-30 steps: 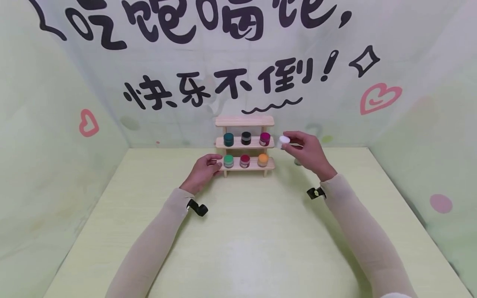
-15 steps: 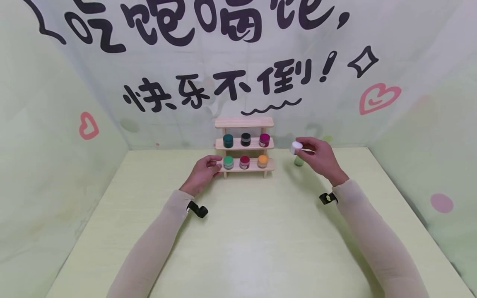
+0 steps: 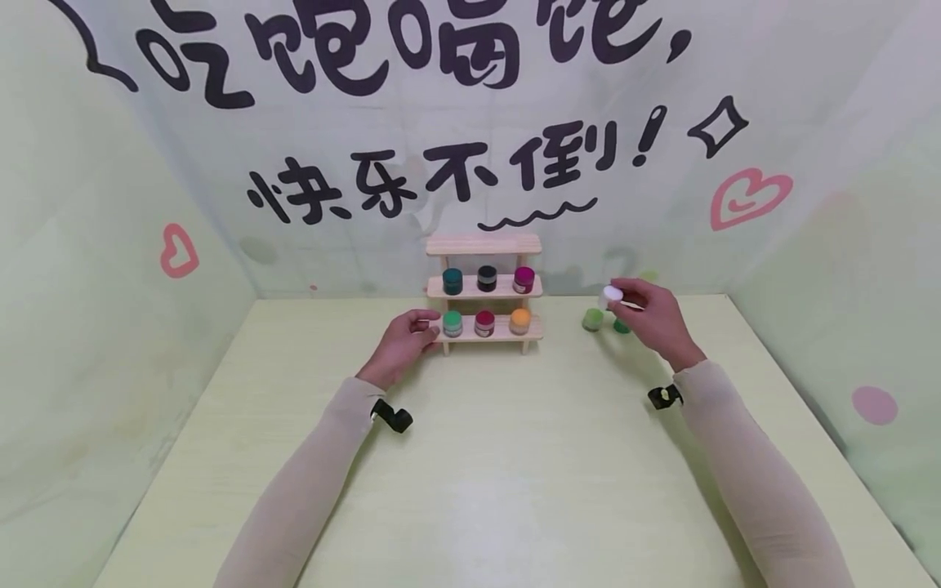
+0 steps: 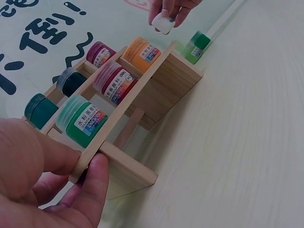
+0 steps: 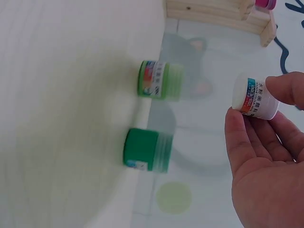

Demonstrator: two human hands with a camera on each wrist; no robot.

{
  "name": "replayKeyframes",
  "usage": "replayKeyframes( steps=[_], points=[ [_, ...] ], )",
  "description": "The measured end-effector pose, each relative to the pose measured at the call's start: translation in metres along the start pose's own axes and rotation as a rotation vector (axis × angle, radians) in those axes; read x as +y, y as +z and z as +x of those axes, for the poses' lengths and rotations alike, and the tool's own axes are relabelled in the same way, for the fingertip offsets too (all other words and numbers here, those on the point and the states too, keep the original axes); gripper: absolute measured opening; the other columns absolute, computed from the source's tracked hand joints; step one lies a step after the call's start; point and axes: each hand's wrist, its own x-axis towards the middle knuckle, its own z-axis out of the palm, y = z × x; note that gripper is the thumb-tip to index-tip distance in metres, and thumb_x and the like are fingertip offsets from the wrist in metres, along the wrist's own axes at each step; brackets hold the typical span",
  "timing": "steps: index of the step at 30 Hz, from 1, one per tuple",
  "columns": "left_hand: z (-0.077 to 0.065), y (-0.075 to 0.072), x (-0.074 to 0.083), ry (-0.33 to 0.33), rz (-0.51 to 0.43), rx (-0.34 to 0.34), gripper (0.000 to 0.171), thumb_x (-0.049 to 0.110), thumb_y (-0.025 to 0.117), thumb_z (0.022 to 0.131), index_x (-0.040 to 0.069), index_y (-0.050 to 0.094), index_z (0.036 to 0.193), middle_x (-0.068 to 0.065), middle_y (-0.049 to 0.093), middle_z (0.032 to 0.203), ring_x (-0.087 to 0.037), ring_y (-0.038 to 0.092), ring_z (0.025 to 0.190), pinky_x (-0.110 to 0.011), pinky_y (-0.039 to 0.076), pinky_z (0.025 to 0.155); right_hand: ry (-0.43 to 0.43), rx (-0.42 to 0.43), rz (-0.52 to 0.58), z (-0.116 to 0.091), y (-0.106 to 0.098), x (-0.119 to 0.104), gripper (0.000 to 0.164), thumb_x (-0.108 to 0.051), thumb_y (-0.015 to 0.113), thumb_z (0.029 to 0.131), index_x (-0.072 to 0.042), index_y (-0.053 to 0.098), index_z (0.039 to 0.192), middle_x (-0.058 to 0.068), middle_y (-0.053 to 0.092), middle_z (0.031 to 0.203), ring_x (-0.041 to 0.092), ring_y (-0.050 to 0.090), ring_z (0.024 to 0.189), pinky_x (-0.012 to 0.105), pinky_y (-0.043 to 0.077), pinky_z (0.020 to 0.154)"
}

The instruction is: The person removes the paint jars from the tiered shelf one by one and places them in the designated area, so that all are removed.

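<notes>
And here's the white jar (image 3: 609, 296), up in the air to the right of the rack (image 3: 483, 244), pinched between thumb and fingers of the right hand (image 3: 654, 318)! Across on the other side, the left hand (image 3: 399, 339) has the rack's lower shelf by its left end, finger above, thumb below, so the white jar is well apart from it, with the whole rack between the hands.

Below the right hand, two more on the surface (image 3: 470, 457): the pale green jar (image 3: 592, 319) and, just beside it, the green jar (image 3: 622, 326). That one's partly covered by the right hand from the head view, but the right wrist view gives us both.

The white jar's label? Hidden from the head, plain at the right wrist. Up in that view's top corner, the magenta jar (image 5: 266, 4) is cut off, most of the rack too. At the left wrist, the frame crops both hands, and the loose jars beyond the rack are hard to tell apart.
</notes>
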Motion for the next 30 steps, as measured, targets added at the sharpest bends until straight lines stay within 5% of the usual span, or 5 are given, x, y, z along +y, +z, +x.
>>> replayKeyframes(
  steps=[15,30],
  points=[
    [0.001,0.001,0.0,0.003,0.014,-0.02,0.034,0.004,0.063,0.104,0.004,0.062,0.138,-0.014,0.054,0.121,-0.021,0.059,0.107,-0.031,0.064,0.096,0.064,0.063,-0.076,0.002,-0.023,0.037,0.053,-0.024,0.065,0.106,0.001,0.053,0.152,0.027,0.059,0.147,0.044,0.058,0.136,-0.003,0.047,0.081],
    [-0.002,-0.001,0.002,-0.018,0.032,-0.007,0.033,0.005,0.064,0.105,0.007,0.063,0.138,-0.013,0.053,0.124,-0.022,0.057,0.109,-0.032,0.064,0.097,0.137,-0.052,-0.133,-0.001,-0.04,0.053,0.053,-0.015,0.061,0.108,0.008,0.045,0.154,0.033,0.05,0.152,0.05,0.052,0.137,-0.002,0.045,0.077]
  ],
)
